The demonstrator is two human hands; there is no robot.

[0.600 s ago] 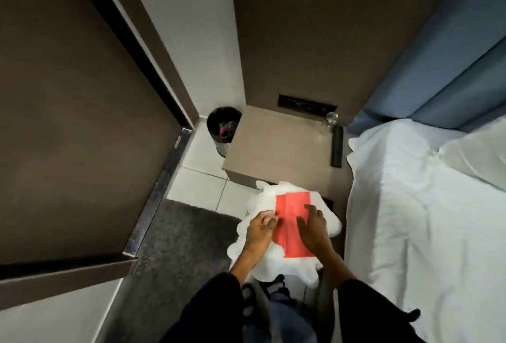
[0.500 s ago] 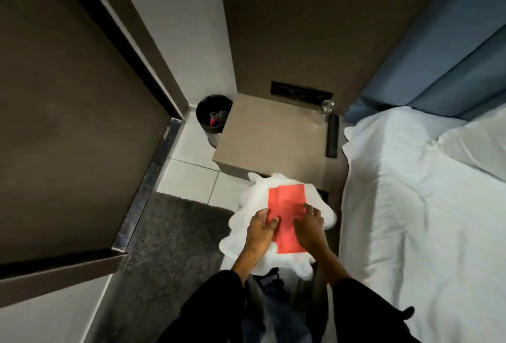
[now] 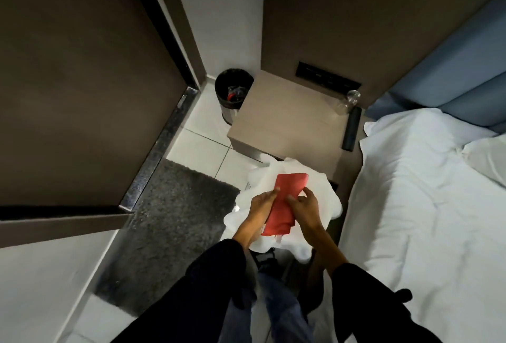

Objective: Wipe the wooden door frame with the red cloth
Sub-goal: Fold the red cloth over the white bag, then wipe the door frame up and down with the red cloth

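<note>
Hands (left [image 3: 261, 204], right [image 3: 305, 207]) clasp folded red cloth [image 3: 284, 203].

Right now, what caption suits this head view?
Both hands, left hand and right hand, fold a red cloth over white fabric beside a bed.

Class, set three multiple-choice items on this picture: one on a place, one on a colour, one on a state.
1. Where is the black bin?
A. on the bed
B. on the floor left of the bedside table
C. on the mat

2. What colour is the cloth in the hands?
A. red
B. green
C. blue

3. What is the cloth's state?
A. spread on the door frame
B. folded between both hands
C. lying in the bin

Key: 1 B, it stands on tiles beside the table; 2 A, plainly red; 3 B, left hand and right hand hold it folded.
</note>
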